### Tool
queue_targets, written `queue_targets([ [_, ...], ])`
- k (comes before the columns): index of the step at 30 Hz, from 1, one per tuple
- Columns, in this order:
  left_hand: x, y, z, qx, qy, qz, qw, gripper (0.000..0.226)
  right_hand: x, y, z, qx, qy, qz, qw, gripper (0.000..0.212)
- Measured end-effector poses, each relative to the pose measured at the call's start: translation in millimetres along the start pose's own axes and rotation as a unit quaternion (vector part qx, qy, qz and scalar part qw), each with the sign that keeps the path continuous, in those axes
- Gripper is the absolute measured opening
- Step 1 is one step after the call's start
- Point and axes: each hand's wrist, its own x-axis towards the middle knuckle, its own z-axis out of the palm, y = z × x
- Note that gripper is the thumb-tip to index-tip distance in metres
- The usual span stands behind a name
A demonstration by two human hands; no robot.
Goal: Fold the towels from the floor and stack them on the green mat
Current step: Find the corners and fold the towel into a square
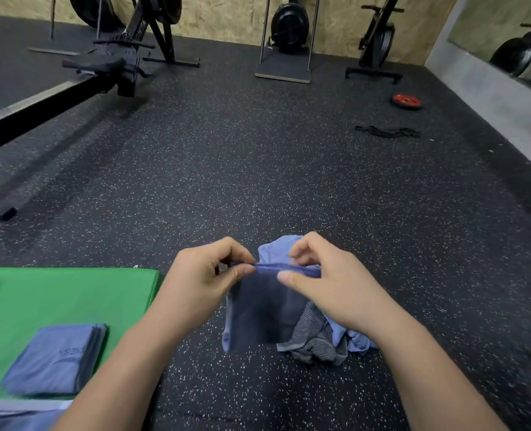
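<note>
A dark blue towel hangs in front of me above the floor. My left hand pinches its top edge at the left, and my right hand pinches the same edge at the right. Behind and below it a small pile lies on the floor: a light blue towel and a grey striped one. The green mat lies at the lower left, with a folded blue towel stack on it.
The speckled black rubber floor stretches ahead. A rowing machine stands at the left, with other exercise machines along the back wall. A red weight plate and a black band lie far right. More blue cloth shows at the bottom left corner.
</note>
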Motion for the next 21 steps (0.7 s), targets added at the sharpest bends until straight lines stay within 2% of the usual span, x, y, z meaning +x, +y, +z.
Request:
queue_targets([
  [2, -2.4, 5.0, 6.7, 0.003, -0.035, 0.017, 0.999, 0.021, -2.3, -3.8, 8.7, -0.02, -0.036, -0.009, 0.999, 0.043],
  [4, -4.6, 10.0, 12.5, -0.002, -0.058, 0.013, 0.998, 0.024, -1.4, -6.5, 19.0, -0.048, -0.068, -0.028, 0.996, 0.051],
  [7, -6.7, 13.8, 16.6, -0.06, -0.059, -0.01, 0.996, 0.032, 2.0, -7.2, 31.7, -0.051, -0.074, -0.044, 0.995, 0.027],
  [12, -3.3, 10.4, 14.9, -0.196, -0.017, -0.06, 0.979, 0.047, 5.2, -4.1, 36.6, -0.027, -0.034, -0.083, 0.996, 0.014],
  [19, -3.9, -2.6, 12.4, -0.2, -0.126, -0.065, 0.97, 0.042, 0.9, -13.7, 15.0, 0.007, 0.008, -0.149, 0.989, 0.004],
  [21, -3.4, -9.0, 16.1, -0.174, -0.137, -0.076, 0.972, 0.038, -1.4, -15.2, 4.7, 0.028, 0.028, -0.16, 0.986, 0.005],
])
